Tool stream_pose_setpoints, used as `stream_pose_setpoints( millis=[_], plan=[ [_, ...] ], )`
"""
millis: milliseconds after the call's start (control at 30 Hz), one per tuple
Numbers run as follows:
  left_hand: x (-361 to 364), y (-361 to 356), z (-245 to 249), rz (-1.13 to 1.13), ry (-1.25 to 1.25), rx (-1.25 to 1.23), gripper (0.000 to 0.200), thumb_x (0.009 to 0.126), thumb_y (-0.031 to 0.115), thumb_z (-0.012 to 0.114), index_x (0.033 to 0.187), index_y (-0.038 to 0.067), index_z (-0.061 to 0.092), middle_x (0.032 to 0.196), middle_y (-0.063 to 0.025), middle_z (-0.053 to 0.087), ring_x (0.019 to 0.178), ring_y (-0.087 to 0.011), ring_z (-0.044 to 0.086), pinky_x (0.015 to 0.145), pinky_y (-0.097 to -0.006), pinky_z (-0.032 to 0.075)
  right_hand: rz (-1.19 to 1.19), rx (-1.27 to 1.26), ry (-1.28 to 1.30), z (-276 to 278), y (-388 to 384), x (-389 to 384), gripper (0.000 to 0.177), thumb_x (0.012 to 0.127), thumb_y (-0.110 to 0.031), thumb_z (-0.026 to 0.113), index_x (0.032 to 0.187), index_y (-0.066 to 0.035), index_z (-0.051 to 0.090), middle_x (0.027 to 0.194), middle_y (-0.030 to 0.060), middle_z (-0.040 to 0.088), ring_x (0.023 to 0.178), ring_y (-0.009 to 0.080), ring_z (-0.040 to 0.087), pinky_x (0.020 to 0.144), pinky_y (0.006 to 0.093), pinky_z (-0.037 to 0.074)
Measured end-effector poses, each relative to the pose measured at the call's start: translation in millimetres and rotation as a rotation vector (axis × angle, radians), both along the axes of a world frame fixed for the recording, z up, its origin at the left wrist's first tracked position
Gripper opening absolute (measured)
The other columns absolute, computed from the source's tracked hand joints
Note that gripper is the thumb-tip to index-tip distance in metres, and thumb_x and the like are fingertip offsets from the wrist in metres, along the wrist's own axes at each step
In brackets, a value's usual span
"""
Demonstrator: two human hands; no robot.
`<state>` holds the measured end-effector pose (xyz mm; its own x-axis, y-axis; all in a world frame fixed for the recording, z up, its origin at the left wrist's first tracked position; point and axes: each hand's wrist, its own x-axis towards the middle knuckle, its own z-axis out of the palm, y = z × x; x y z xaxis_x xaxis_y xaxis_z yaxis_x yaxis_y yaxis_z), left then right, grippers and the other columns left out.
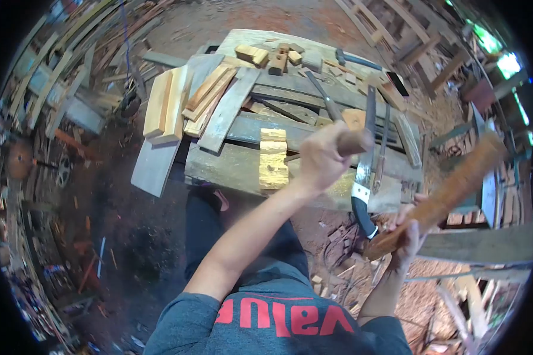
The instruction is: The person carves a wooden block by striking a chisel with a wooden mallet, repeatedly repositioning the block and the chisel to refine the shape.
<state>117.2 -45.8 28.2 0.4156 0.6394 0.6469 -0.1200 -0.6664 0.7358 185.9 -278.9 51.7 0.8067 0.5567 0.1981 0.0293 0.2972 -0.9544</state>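
My left hand point(323, 157) is closed around a chisel, its round wooden handle point(355, 142) sticking out past my fist to the right. The chisel's thin blade point(292, 158) points left, its tip at the side of a notched, pale yellow wooden block point(273, 168) on the bench. Lower right, my right hand point(405, 234) grips a thick wooden mallet point(450, 192), raised at a slant with its far end blurred by motion. A saw point(364, 180) with a black-and-white handle lies between my hands, the handle over the bench's near edge.
The plank bench point(219, 168) carries a stack of boards point(169, 106) at left and small wood blocks point(251, 55) at the back. Another chisel point(326, 97), a dark phone-like slab point(397, 84) and a blue-handled tool point(361, 61) lie farther off. Wood scraps cover the floor.
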Motion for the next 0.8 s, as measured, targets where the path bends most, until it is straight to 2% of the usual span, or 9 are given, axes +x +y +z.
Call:
stream_pose_setpoints(
  millis=[67,133,233,400,467,567,733,767,800],
  plan=[
    [9,-10,-2,0.040,0.053,0.009,0.024,0.069,0.005,0.075,0.086,0.010,0.059,0.076,-0.0087,0.064,0.071,-0.0268,0.065,0.061,-0.0383,0.049,0.021,0.091,-0.006,-2,6,-4,0.069,0.076,-0.032,0.077,0.127,0.001,0.044,0.085,0.0067,0.051,0.068,0.0127,0.053,0.062,0.0258,0.048],
    [18,-12,-4,0.064,0.113,0.025,0.027,0.065,0.006,0.075,0.085,0.009,0.057,0.077,-0.0105,0.063,0.074,-0.0304,0.065,0.062,-0.0414,0.049,0.038,-0.533,-0.058,-15,7,-8,0.071,0.074,-0.036,0.078,0.126,0.000,0.045,0.085,0.0068,0.051,0.064,0.0121,0.053,0.058,0.0244,0.047],
    [23,-14,-4,0.079,0.099,0.055,0.023,0.066,0.003,0.064,0.084,0.009,0.051,0.073,-0.0112,0.056,0.071,-0.0339,0.060,0.062,-0.0455,0.045,0.125,-0.582,0.069,5,0,-10,0.073,0.072,-0.039,0.080,0.125,-0.001,0.046,0.084,0.0064,0.051,0.061,0.0114,0.053,0.054,0.0227,0.046],
    [23,-21,-11,0.064,0.114,0.087,0.027,0.064,0.004,0.068,0.085,0.010,0.052,0.073,-0.0095,0.056,0.072,-0.0325,0.060,0.063,-0.0448,0.046,-0.010,0.040,0.029,-2,-7,1,0.069,0.074,-0.038,0.077,0.123,-0.001,0.046,0.081,0.0046,0.051,0.058,0.0113,0.052,0.051,0.0232,0.046],
    [24,-21,-13,0.087,0.116,0.114,0.031,0.062,0.006,0.073,0.086,0.011,0.053,0.073,-0.0089,0.056,0.073,-0.0320,0.060,0.063,-0.0446,0.046,0.155,-0.598,-0.085,-34,-15,20,0.071,0.079,-0.041,0.076,0.127,-0.001,0.040,0.080,0.0044,0.051,0.058,0.0110,0.052,0.051,0.0240,0.046],
    [22,-22,-12,0.087,0.136,0.101,0.022,0.067,0.002,0.062,0.085,0.010,0.051,0.073,-0.0086,0.054,0.072,-0.0314,0.059,0.063,-0.0445,0.046,0.214,-0.461,0.058,-2,-11,17,0.074,0.076,-0.040,0.077,0.127,0.000,0.040,0.080,0.0053,0.053,0.057,0.0118,0.052,0.052,0.0229,0.045],
    [22,-28,-19,0.078,0.139,0.113,0.028,0.065,0.006,0.069,0.087,0.011,0.052,0.074,-0.0074,0.055,0.073,-0.0302,0.059,0.063,-0.0424,0.045,0.166,0.136,0.134,-3,-1,12,0.071,0.075,-0.037,0.075,0.126,-0.002,0.042,0.080,0.0050,0.054,0.066,0.0132,0.055,0.058,0.0251,0.046],
    [22,-28,-19,0.082,0.145,0.119,0.027,0.065,0.007,0.069,0.087,0.011,0.053,0.074,-0.0073,0.055,0.073,-0.0302,0.059,0.063,-0.0424,0.045,0.155,-0.539,0.059,-22,-20,24,0.070,0.075,-0.038,0.076,0.125,-0.002,0.044,0.085,0.0060,0.055,0.072,0.0148,0.056,0.064,0.0294,0.048],
    [20,-27,-18,0.080,0.143,0.126,0.027,0.065,0.007,0.069,0.087,0.011,0.053,0.074,-0.0073,0.055,0.073,-0.0302,0.059,0.063,-0.0424,0.045,0.265,-0.632,-0.032,-43,-23,23,0.067,0.074,-0.039,0.076,0.122,-0.002,0.046,0.085,0.0043,0.055,0.071,0.0138,0.056,0.063,0.0286,0.048]
  ],
)
